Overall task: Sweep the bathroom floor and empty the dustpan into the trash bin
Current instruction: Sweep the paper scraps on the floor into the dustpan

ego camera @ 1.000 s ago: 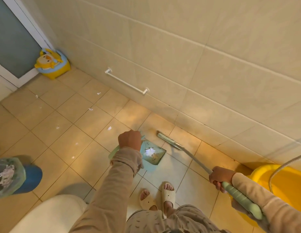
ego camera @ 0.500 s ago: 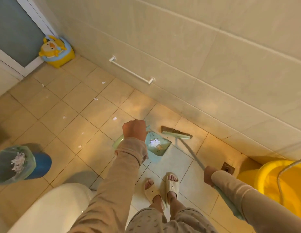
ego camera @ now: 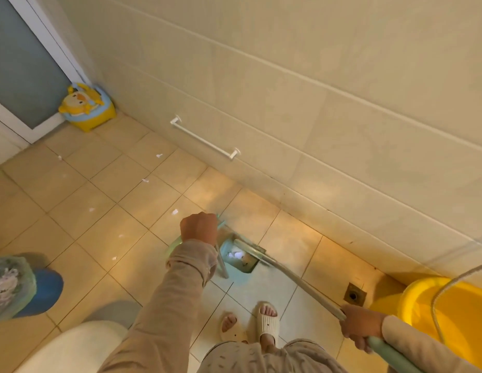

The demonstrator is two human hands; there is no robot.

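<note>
Dustpan (ego camera: 238, 261) pale mint green, with white scraps (ego camera: 236, 254) in it; broom (ego camera: 301, 284) a matching grey-green; floor (ego camera: 100, 211) square tan tiles with darker grout lines and white flecks; wall (ego camera: 315, 76) larger cream tiles. Trash bin (ego camera: 46, 289) blue with a translucent grey-green liner (ego camera: 11, 284); tub (ego camera: 449, 313) bright yellow; potty (ego camera: 86, 109) yellow and light blue; towel bar (ego camera: 205, 140) white. Sleeves (ego camera: 175, 292) plain beige; trousers (ego camera: 248, 356) beige with small dark specks; slippers (ego camera: 268, 323) cream.

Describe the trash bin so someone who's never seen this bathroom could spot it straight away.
Find the rounded white fixture at the bottom left of the view; the trash bin stands on the floor tiles just beyond it, at the left edge. It is blue, lined with a pale bag holding crumpled white paper, unlike the yellow tub and yellow potty.
</note>
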